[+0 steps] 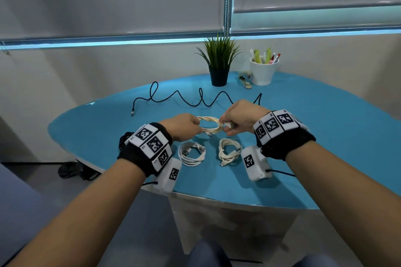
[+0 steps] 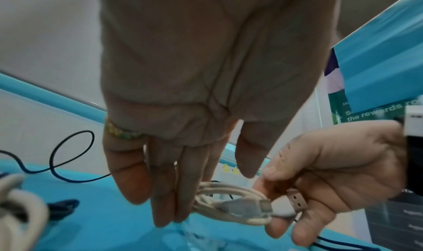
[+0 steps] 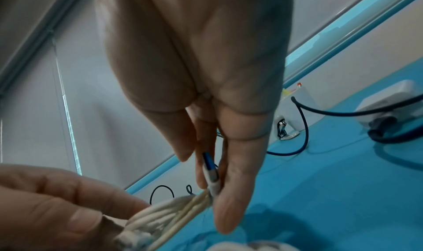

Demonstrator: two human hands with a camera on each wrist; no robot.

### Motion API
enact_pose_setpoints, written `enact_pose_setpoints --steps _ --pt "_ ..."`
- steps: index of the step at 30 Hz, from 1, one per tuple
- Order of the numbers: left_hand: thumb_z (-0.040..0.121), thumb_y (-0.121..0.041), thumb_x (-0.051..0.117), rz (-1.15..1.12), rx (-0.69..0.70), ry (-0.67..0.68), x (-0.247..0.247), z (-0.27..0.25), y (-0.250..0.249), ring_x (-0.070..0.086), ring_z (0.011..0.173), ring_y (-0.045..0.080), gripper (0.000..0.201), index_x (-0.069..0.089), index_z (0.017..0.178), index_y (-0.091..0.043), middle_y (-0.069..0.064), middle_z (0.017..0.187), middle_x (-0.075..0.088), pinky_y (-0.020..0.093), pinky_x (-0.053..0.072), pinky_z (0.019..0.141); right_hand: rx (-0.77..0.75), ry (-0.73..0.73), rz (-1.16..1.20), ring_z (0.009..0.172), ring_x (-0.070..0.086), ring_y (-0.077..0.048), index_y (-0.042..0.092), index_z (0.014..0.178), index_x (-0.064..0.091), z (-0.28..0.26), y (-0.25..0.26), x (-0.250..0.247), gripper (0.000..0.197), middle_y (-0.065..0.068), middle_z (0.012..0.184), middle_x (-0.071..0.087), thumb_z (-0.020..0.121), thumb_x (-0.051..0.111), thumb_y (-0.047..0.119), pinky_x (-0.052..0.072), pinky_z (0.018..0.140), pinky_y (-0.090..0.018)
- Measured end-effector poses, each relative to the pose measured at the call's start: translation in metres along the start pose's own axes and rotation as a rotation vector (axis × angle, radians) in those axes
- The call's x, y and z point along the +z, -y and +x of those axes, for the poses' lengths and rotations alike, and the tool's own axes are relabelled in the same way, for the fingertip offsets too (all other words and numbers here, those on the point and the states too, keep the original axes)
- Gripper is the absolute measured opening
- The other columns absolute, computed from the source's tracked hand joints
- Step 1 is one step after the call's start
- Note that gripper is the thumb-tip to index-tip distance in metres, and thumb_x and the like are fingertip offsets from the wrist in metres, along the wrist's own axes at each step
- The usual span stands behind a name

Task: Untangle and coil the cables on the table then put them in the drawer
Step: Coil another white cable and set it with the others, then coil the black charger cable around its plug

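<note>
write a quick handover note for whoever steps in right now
Left hand grips one side of the cream braided cable coil; right hand pinches its USB plug at the other side.
Done: a white coiled cable and a second cream coiled cable lie on the round blue table.
Left: finish this coil, coil the loose black cable, then stow all four; no drawer is in view.

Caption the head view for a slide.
Both hands, left and right, hold a coiled cream cable above two finished coils on the blue table.
</note>
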State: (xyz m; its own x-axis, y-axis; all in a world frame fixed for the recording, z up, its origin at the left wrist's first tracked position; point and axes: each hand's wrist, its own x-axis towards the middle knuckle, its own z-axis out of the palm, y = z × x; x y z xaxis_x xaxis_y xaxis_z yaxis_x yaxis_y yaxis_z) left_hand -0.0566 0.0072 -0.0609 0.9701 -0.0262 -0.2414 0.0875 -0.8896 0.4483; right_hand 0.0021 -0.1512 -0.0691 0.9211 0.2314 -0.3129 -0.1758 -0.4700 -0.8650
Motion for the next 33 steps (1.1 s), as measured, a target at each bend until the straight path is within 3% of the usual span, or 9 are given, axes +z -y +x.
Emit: enact_pose_setpoints --steps 3,7,10,15,21,24,26,29,33 --pt "0.094 -0.032 0.049 0.046 -0.001 0.026 -0.003 0.003 0.001 0.051 0.087 0.016 0.037 0.055 0.126 -0.015 0.003 0.105 0.057 0.025 0.041 0.075 0.036 0.027 -0.008 0.069 0.057 -0.022 -0.010 0.127 0.046 0.002 0.000 0.006 0.041 -0.014 0.087 0.058 0.087 0.054 -0.002 0.053 0.071 -0.033" --pt "0.094 -0.033 0.047 0.050 0.012 0.074 -0.003 0.005 0.007 0.058 0.102 0.018 0.037 0.057 0.125 -0.016 0.001 0.110 0.062 0.034 0.044 0.098 0.053 0.051 -0.116 0.093 0.060 -0.023 -0.001 0.124 0.054 0.006 0.003 0.002 0.033 -0.011 0.108 0.063 0.094 0.053 0.013 0.052 0.088 -0.035" --pt "0.095 -0.034 0.046 0.012 0.020 0.105 -0.005 0.003 0.011 0.060 0.106 0.018 0.035 0.055 0.126 -0.019 0.002 0.117 0.062 0.038 0.042 0.103 0.046 0.053 -0.183 0.086 0.061 -0.019 -0.001 0.119 0.057 0.017 0.007 -0.007 0.030 -0.006 0.102 0.060 0.094 0.053 0.016 0.055 0.078 -0.035" --pt "0.095 -0.038 0.047 -0.065 0.031 0.121 -0.011 0.000 0.019 0.063 0.100 0.013 0.033 0.055 0.123 -0.024 0.000 0.113 0.065 0.031 0.046 0.095 -0.039 -0.130 -0.217 0.098 0.063 -0.030 0.004 0.123 0.053 0.044 0.014 -0.024 0.036 -0.017 0.121 0.059 0.088 0.055 0.015 0.055 0.066 -0.034" --pt "0.092 -0.044 0.049 -0.116 0.051 0.104 -0.020 0.003 0.024 0.063 0.099 0.010 0.034 0.055 0.121 -0.029 -0.005 0.109 0.067 0.031 0.049 0.088 0.006 -0.059 -0.251 0.078 0.064 -0.025 0.011 0.099 0.052 0.069 0.004 -0.031 0.010 -0.015 0.103 0.060 0.089 0.053 0.013 0.055 0.060 -0.033" --pt "0.091 -0.044 0.050 -0.128 0.051 0.082 -0.024 0.008 0.027 0.063 0.099 0.010 0.035 0.055 0.122 -0.028 -0.005 0.108 0.067 0.035 0.049 0.093 0.019 -0.046 -0.294 0.071 0.065 -0.024 0.008 0.082 0.056 0.072 0.005 -0.030 0.010 -0.015 0.090 0.064 0.089 0.058 0.015 0.058 0.070 -0.035" --pt "0.091 -0.043 0.051 -0.131 0.051 0.053 -0.026 0.013 0.027 0.063 0.099 0.012 0.037 0.054 0.124 -0.027 -0.003 0.110 0.065 0.035 0.050 0.092 0.026 -0.040 -0.318 0.065 0.061 -0.025 0.002 0.087 0.057 0.069 0.008 -0.030 0.016 -0.015 0.079 0.061 0.091 0.058 0.017 0.056 0.077 -0.038" --pt "0.090 -0.040 0.055 -0.162 0.056 -0.096 -0.025 0.022 0.024 0.062 0.095 0.017 0.044 0.046 0.130 -0.024 0.002 0.115 0.059 0.028 0.051 0.077 -0.047 -0.042 -0.306 0.061 0.051 -0.019 0.004 0.101 0.061 0.056 0.016 -0.033 0.017 -0.009 0.076 0.054 0.094 0.054 0.018 0.054 0.071 -0.033" --pt "0.090 -0.021 0.058 -0.093 0.112 -0.318 -0.025 0.036 0.021 0.054 0.089 0.020 0.058 0.031 0.140 -0.030 0.011 0.136 0.034 0.026 0.041 0.079 -0.281 -0.059 -0.172 0.066 0.051 -0.015 0.014 0.090 0.064 0.028 0.030 -0.042 0.017 -0.003 0.077 0.054 0.096 0.049 0.021 0.049 0.067 -0.027"
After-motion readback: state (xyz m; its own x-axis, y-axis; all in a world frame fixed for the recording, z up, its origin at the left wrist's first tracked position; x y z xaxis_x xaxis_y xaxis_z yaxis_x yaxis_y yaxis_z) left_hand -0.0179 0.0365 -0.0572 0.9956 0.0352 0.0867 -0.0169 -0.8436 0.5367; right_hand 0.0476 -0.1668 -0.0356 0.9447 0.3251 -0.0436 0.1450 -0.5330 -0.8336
